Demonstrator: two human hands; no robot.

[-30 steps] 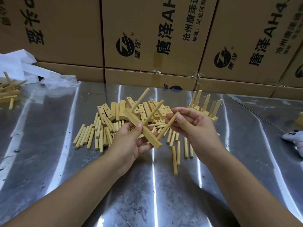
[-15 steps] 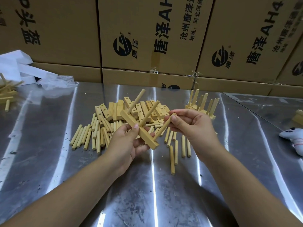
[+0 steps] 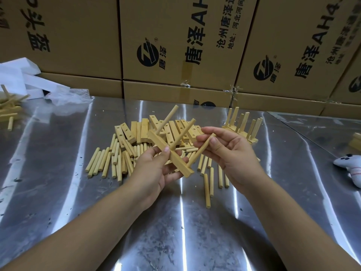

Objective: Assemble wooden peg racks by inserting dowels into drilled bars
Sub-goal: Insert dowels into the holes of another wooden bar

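Note:
My left hand (image 3: 154, 171) grips a drilled wooden bar (image 3: 176, 161) held above the metal table (image 3: 58, 182), tilted down to the right. Two dowels (image 3: 170, 118) stand out of the bar, pointing up and right. My right hand (image 3: 228, 153) pinches a third dowel (image 3: 201, 151) whose lower tip meets the bar near its lower end. Behind the hands lie a heap of loose drilled bars (image 3: 140, 132) and several loose dowels (image 3: 105, 161).
Finished peg racks (image 3: 242, 124) stand right of the heap; more wooden pieces (image 3: 7, 110) lie at the far left. White paper and plastic wrap (image 3: 39, 85) sit back left. Cardboard boxes (image 3: 175, 45) wall the far edge. A white game controller (image 3: 349, 165) lies at right.
The right hand has brought the third dowel's lower tip down to the bar's lower end. The left hand keeps its grip on the bar.

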